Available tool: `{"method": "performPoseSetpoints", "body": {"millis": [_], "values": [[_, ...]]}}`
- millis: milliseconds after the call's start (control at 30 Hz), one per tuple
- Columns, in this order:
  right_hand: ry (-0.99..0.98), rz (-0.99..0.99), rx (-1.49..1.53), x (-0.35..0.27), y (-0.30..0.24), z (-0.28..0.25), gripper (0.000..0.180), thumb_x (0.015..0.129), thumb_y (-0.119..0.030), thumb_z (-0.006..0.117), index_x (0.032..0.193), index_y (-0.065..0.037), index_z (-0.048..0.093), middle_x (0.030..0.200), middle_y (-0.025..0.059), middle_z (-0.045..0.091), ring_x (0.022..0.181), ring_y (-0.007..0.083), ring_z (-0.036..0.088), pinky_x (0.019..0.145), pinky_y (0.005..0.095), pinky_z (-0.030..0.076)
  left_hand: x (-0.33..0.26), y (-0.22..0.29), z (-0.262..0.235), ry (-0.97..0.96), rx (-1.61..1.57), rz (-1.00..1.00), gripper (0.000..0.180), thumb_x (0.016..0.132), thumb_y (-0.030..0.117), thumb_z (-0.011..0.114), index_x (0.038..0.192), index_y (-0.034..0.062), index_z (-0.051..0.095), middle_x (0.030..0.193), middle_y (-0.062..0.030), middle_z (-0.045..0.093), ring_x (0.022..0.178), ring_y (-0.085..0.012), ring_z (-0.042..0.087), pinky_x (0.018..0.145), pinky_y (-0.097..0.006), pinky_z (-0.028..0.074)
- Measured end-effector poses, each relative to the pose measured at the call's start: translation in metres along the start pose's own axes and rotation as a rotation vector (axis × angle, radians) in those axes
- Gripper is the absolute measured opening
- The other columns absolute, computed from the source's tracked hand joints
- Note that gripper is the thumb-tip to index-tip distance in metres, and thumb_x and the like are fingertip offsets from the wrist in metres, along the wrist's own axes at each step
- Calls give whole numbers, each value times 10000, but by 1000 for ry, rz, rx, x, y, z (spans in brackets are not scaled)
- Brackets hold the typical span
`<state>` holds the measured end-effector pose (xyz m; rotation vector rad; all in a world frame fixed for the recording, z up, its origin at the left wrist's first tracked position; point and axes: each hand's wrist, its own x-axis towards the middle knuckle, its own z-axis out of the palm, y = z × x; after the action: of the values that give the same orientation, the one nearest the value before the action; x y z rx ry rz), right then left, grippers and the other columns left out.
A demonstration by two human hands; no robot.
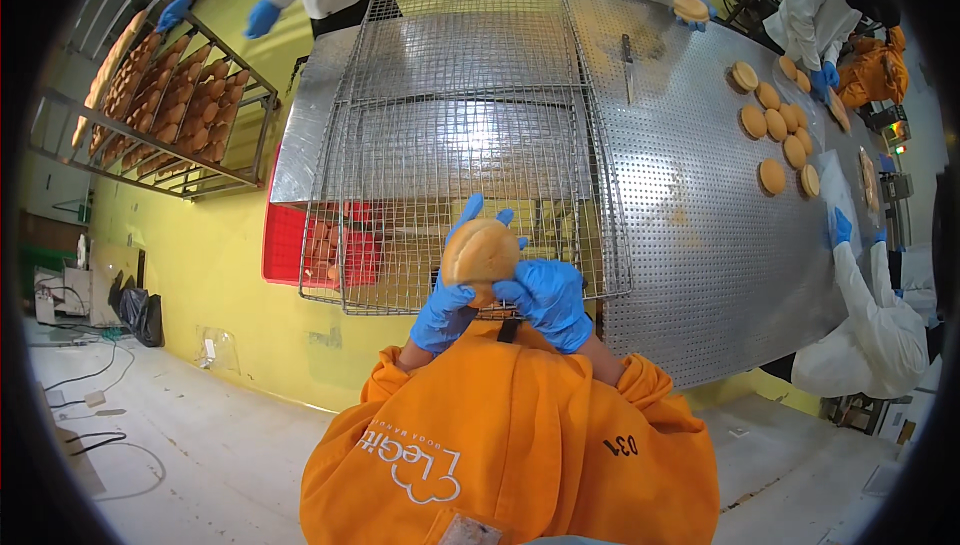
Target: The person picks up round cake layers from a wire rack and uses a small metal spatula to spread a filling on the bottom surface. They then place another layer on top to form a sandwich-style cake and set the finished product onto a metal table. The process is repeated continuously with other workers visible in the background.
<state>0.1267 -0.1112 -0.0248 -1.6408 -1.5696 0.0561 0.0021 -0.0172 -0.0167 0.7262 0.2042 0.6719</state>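
Both gloved hands close around one bun (480,257): the left hand (447,297) grips its left side from below, the right hand (545,300) its lower right. It is held above the near edge of the wire racks (460,125), on the perforated table (700,205) behind.

open perforated table (700,245) right of stacked wire racks (460,125), buns (775,125) farther right

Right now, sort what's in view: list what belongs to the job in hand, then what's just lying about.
In hand:
bun
left hand
right hand
wire racks

Lying about:
knife
buns on table
red crate
rack trolley
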Motion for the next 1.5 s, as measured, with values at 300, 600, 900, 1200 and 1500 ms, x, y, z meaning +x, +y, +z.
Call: {"method": "performPoseSetpoints", "body": {"millis": [300, 600, 900, 1200, 1500], "values": [[-38, 236, -10, -5, -2, -8, 490, 945, -473, 528, 647, -85, 499, 556, 139, 470, 491, 336, 487, 461, 421, 381, 5, -11, -33, 72, 368, 187, 1224, 631, 469, 847, 1524, 86, 103, 1515, -193, 268, 1334, -320, 403, 1073, -450, 407], [-44, 84, -250, 17, 19, -42, 586, 857, -573, 584, 516, -115, 456, 470, 81, 430, 403, 249, 447, 402, 375, 350, 6, 34, -30, -81, 517, -27, 1002, 645, 229, 834, 1477, 39, 308, 1539, -109, 297, 1421, -236, 290, 1165, -377, 225], [-268, 82, -414, 30, 20, -61, 698, 819, -724, 464, 444, -141, 541, 387, 49, 432, 333, 215, 434, 360, 359, 338, 9, 56, -26, -117, 648, -196, 1060, 612, 226, 865, 1482, 25, 293, 1534, -113, 307, 1414, -228, 297, 1169, -373, 202], [-312, 59, -548, 33, 29, -59, 692, 831, -714, 457, 461, -139, 565, 392, 55, 436, 337, 221, 434, 361, 365, 340, 9, 57, -32, -141, 752, -166, 955, 648, 194, 844, 1460, 63, 359, 1506, -71, 360, 1363, -218, 360, 1135, -357, 267], [-306, 269, -506, 36, 32, -63, 558, 896, -598, 485, 658, -118, 638, 490, 88, 530, 414, 239, 505, 415, 371, 409, 6, 55, -34, -165, 525, -183, 1060, 621, 263, 861, 1486, 49, 287, 1530, -107, 315, 1416, -246, 301, 1158, -394, 250]]}}
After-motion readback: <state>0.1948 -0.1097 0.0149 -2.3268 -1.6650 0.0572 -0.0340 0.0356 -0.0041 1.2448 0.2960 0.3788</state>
